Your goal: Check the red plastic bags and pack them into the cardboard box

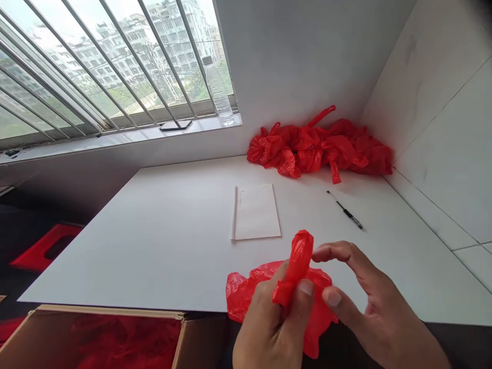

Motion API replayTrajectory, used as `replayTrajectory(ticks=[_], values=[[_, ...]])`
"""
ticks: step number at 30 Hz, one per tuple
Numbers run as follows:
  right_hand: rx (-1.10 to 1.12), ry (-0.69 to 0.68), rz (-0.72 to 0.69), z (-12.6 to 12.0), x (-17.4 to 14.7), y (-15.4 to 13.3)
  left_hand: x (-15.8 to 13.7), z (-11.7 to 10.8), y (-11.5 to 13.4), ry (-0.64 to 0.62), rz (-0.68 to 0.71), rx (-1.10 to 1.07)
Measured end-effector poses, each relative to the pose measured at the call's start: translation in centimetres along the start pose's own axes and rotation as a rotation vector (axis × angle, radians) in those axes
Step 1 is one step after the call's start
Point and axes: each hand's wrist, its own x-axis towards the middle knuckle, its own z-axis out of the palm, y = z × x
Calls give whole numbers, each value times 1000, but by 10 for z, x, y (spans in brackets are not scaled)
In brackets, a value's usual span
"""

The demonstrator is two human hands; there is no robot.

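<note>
A thin red plastic bag (265,274) is gripped by my left hand (269,328) just over the table's front edge. Its gathered upper part stands up as a twisted roll between thumb and fingers, while the loose film spreads out behind and below the hand. Close by on the right, my right hand (378,307) has its thumb and forefinger apart, curved toward the bag. Its forefinger tip is near the roll; whether it touches the film I cannot tell. Nothing shows between those fingers.
On the white table (165,225) lie a notepad (257,212), a pen (346,210) and a heap of red plastic bags (319,148) against the wall. A cardboard box (111,308) with red bags stands front left. The windowsill holds a water bottle (221,95) and a phone (176,125).
</note>
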Motion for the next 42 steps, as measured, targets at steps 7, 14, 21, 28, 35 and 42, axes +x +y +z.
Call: replayTrajectory(ticks=[7, 14, 21, 28, 35, 42], values=[[444, -141, 180, -5, 16, -2, 8, -8, 8, -135, -72, 70], [528, -124, 133, -9, 21, -5, 37, -19, 1, -583, -18, -105], [542, -77, 142, -4, 8, -4, 49, -25, -7, -531, -388, -636], [377, -102, -27, 9, -5, 0, 53, -29, -10, -605, -158, -479], [417, -263, 203, 10, 13, 22, 49, -24, -19, -334, 381, 43], [644, -541, 288, 25, 23, 40, 49, -6, -52, -76, 836, 294]])
